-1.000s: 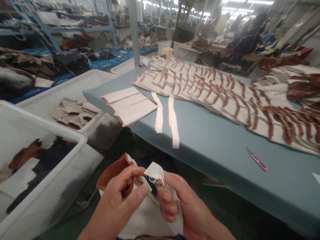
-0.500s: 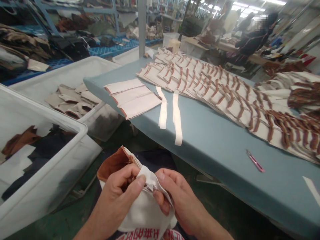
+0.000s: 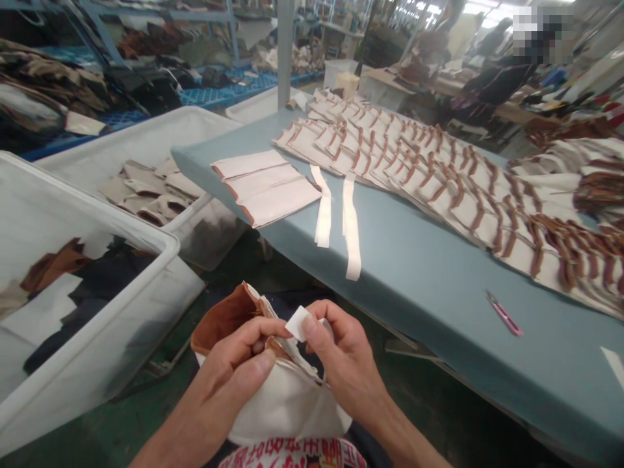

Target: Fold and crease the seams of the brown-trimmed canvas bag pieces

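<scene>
The short white fabric strip (image 3: 296,323) sits between the hands, above the open edge of the cream fabric piece with a rust-brown lining (image 3: 287,409). That edge runs diagonally from upper left to lower right, and the piece is held in front of the table's near side. The right hand (image 3: 348,361) is nearer the strip and pinches its end between thumb and curled fingers. The left hand (image 3: 227,380) pinches the edge of the piece, its index fingertip at or just beside the strip's left corner (contact cannot be confirmed). The strip's full long axis is hidden behind the right fingers.

Count of items:
- Held: one piece, one strip.
- Blue-grey covered table (image 3: 419,273), mid-surface: two narrow cream fabric bands, the left band (image 3: 324,218) and the right band (image 3: 351,234), side by side and apart, long axes toward the near edge.
- Table, far right: one pale band (image 3: 613,364), cut off by the frame.
- Table, right: one pair of pink-handled thread snips (image 3: 504,314).
- Table, left: one flat cream ribbed panel with brown edging (image 3: 268,185).
- Table, rear: overlapping cream pieces with brown edges (image 3: 390,153), too many to count.
</scene>
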A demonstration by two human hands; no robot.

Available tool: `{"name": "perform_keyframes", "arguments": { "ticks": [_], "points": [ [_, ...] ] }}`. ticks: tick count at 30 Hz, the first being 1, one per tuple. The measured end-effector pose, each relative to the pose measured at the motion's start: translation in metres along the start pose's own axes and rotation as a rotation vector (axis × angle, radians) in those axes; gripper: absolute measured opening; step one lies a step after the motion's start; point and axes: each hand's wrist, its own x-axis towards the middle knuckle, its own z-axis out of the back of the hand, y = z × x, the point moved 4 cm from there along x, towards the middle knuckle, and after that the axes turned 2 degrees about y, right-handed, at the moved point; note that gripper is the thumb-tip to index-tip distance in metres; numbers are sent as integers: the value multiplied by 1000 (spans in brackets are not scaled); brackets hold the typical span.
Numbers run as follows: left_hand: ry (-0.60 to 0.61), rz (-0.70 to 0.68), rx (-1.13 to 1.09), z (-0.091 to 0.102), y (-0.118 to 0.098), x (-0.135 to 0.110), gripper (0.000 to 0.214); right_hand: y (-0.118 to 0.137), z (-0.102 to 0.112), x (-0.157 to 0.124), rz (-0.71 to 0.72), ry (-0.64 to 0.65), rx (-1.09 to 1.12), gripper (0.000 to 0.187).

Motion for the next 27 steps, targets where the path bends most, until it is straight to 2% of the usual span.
{"name": "perform_keyframes", "arguments": {
  "ticks": [5,9,14,16,19,20,22,27],
  "points": [
    [-161,39,-60,3,8,-9,56,-12,-1,-3,-79,47,101,56],
    [-246,64,-143,-1,12,-4,37,-23,-8,-9,-136,38,179,57],
    [-197,55,58,-2,11,1,27,-22,-15,-18,-148,62,182,43],
    [-205,18,152,-1,8,0,26,-17,-12,-20,-66,21,162,34],
    [-194,-21,231,1,7,-1,27,-8,-5,-23,114,-107,86,25],
    [-178,-24,242,3,9,0,28,-8,-3,-24,121,-136,66,24],
    [-130,-25,259,5,16,1,30,-13,-4,-25,41,-142,73,26],
    [-37,-84,356,13,30,5,30,-26,-23,-27,-192,-8,186,35]
  ]
}}
